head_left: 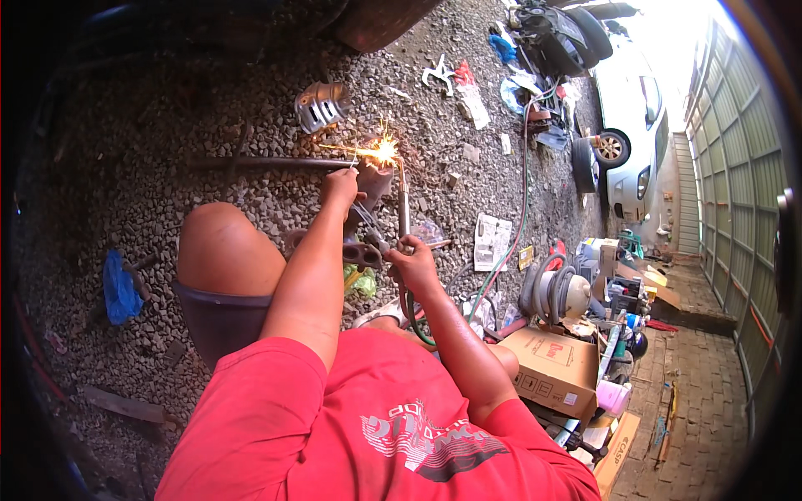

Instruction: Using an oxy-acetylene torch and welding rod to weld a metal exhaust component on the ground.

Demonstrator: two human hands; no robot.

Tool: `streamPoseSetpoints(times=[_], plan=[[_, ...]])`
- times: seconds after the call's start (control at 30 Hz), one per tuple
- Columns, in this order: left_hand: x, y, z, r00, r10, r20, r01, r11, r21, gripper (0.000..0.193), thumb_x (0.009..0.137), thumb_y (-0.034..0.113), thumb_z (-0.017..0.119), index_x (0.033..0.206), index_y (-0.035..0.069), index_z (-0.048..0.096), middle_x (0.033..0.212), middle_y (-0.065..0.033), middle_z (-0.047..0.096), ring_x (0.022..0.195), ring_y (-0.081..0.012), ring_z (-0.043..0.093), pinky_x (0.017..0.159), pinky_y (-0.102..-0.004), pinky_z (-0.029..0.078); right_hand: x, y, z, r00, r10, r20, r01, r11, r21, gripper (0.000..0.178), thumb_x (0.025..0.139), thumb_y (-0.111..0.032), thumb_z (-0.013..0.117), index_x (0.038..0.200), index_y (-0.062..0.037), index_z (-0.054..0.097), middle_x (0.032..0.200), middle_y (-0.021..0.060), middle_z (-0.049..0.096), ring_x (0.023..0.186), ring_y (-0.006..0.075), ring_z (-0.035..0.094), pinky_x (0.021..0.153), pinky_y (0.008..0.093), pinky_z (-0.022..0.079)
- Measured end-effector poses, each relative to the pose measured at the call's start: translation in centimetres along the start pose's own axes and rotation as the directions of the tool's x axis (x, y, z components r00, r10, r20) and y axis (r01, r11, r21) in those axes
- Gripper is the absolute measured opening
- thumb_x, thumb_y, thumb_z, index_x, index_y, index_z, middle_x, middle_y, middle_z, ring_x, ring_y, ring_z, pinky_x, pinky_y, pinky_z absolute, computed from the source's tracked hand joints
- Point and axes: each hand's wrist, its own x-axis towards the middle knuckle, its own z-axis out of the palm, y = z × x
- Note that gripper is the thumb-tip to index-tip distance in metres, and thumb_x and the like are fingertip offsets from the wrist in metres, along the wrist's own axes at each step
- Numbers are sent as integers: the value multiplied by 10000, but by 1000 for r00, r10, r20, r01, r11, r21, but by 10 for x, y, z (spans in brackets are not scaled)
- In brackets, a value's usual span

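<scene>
My right hand [415,265] is closed around the lower end of a welding torch [404,213], whose metal tube points away from me and bends at the tip. Bright sparks [384,152] burst at that tip, on the far end of a rusty metal pipe [376,185]. My left hand [341,192] is closed on a thin metal rod [354,157] beside the sparks. Between my hands lies a grey metal tool [366,219] resembling locking pliers; whether either hand touches it is unclear. Nearer me is a rusty flange with holes [361,253], joined to the pipe as far as I can see.
A long dark pipe [267,163] lies on the gravel [209,179], left of the sparks. Beyond it sits a silver slotted metal shield [322,107]. Hoses [523,200] run along the right. A cardboard box [547,367], a tank wrapped in hose [561,292] and a white car [639,125] stand there.
</scene>
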Motion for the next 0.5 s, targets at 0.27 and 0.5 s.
streamPoseSetpoints(times=[0.27, 0.5], plan=[[5, -3, 5, 1000, -9, -6, 8, 1000, -24, 386, 1092, 303, 639, 1335, 27, 753, 1000, -85, 721, 661, -226, 750, 562, -352, 600, -3, -10, 3, 1000, 6, 2, -6, 1000, 10, 247, 930, -150, 863, 1018, -62, 650, 801, 13, 667, 606, 108, 633, 517, 288, 498], [3, -3, 5, 999, -37, 0, 37, 999, -28, 341, 1090, 332, 663, 1332, 112, 759, 809, -14, 649, 621, -200, 752, 453, -321, 432, -2, -7, 3, 1000, -19, 10, 19, 999, 41, 241, 957, -88, 838, 1003, -91, 601, 736, -4, 627, 532, 120, 630, 453, 282, 497]])
